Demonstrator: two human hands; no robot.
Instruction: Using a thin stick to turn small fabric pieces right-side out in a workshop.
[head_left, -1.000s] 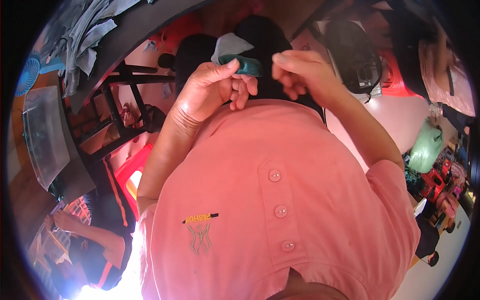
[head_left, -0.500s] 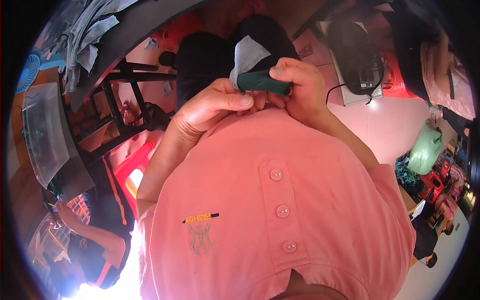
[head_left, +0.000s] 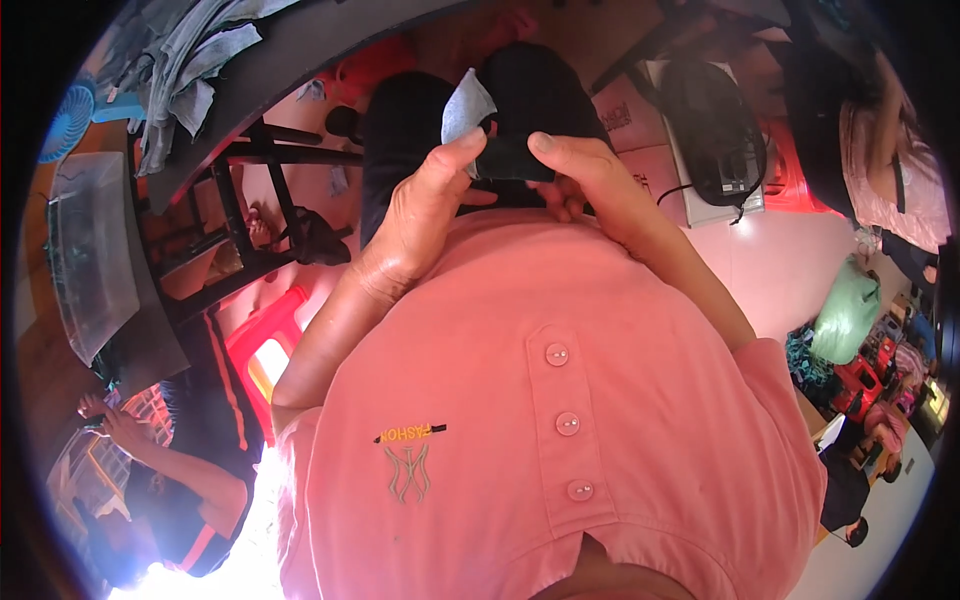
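A small piece of cloth is stretched between my two hands above my dark-trousered lap. Its light grey end [head_left: 467, 108] points up and away from me in a peak. The dark green part [head_left: 512, 160] runs across to the right and blends with the trousers behind it. My left hand [head_left: 430, 205] is closed on the cloth where grey meets green, thumb on top. My right hand [head_left: 585, 175] pinches the green end, with its thumb on top and fingers curled underneath. Part of the fingers of both hands is hidden.
A dark table edge [head_left: 300, 45] at upper left bears grey cloth strips [head_left: 200, 75] and a blue fan [head_left: 68, 122]. A black bag [head_left: 712, 135] lies to the right, near a green plastic bag [head_left: 847, 310]. Another person [head_left: 190, 470] sits at lower left.
My hands have drawn slightly apart, with the left thumb now up on the cloth. The green part has turned flatter and darker, and the grey end has swung a little left.
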